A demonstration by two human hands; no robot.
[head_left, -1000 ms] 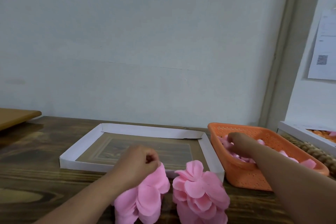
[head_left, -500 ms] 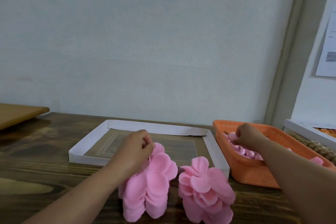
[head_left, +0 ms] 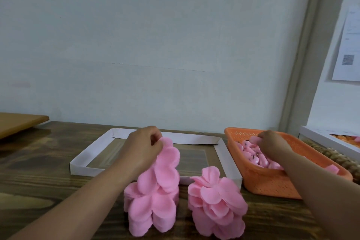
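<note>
The left hand [head_left: 143, 148] pinches the petal strand [head_left: 153, 191]; the right hand [head_left: 272, 144] pinches a loose petal [head_left: 254, 139], basket [head_left: 272, 187] beneath it (wall sheet [head_left: 348, 48] illegible).

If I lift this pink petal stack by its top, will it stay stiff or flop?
Probably floppy: the pink petal stack shows thin, drooping, overlapping petals. Likely light, since the left hand pinches only its top. Tall and narrow, it may topple if pushed.

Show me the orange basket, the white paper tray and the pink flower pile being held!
orange plastic basket [head_left: 272, 185]: head view, near perforated wall.
white cardboard tray [head_left: 97, 148]: head view, left rim.
held pink petal stack [head_left: 155, 200]: head view, lower petals.
</note>
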